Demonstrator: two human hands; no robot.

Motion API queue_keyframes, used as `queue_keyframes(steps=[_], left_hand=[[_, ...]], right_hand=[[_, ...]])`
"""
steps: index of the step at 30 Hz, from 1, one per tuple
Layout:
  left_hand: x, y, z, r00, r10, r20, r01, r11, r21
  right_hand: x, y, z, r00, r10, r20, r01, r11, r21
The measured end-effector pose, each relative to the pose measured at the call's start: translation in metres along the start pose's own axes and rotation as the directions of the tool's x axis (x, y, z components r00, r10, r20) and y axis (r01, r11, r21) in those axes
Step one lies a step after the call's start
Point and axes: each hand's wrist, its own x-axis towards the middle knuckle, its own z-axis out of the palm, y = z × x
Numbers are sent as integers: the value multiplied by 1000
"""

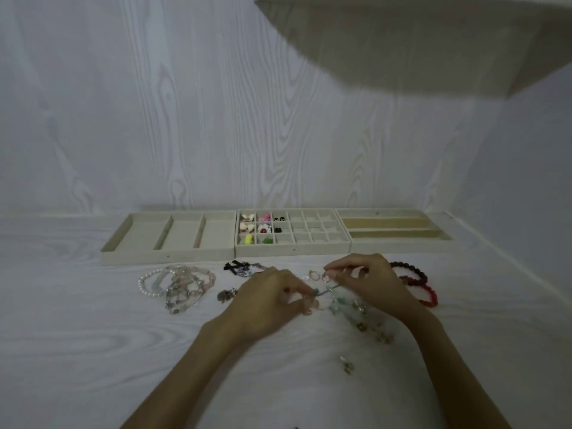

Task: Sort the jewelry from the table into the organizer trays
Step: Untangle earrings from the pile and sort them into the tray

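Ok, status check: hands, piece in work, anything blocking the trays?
Left hand and right hand both pinching one thin piece between them, just above the table. Middle tray partly filled. Nothing blocking the trays.

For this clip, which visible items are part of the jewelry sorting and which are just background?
Part of the job:
- left hand and right hand, pinching a thin piece between them
- three organizer trays
- pale bead bracelets
- red bracelets
- small rings
- green bead pieces
- black bow piece

Just there:
- overhead beige panel
- wood-grain wall
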Motion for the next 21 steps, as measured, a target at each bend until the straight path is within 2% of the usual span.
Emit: queue_keyframes(steps=[4,6,10,12,16,19,21], left_hand=[[4,5,8,1000,8,-23,-9,1000,-8],[5,8,13,999,-2,-42,3,1000,12],[9,7,14,985,-146,-92,139,987,-74],[8,6,12,973,-206,-107,195,975,-105],[6,3,9,963,-232,-140,210,965,-160],[4,0,11,962,-234,-138,184,936,-301],[3,7,5,959,-258,-116,159,830,-535]], right_hand=[[-6,3,1,999,8,48,-7,1000,-12],[-6,5,7,996,-8,84,17,994,-110],[-6,4,18,992,-22,121,54,959,-277],[-8,2,19,988,-11,154,56,956,-289],[-9,0,21,987,-25,161,74,949,-306],[-11,-1,24,993,-33,110,63,960,-274],[-10,-6,26,995,-65,71,75,987,-146]])
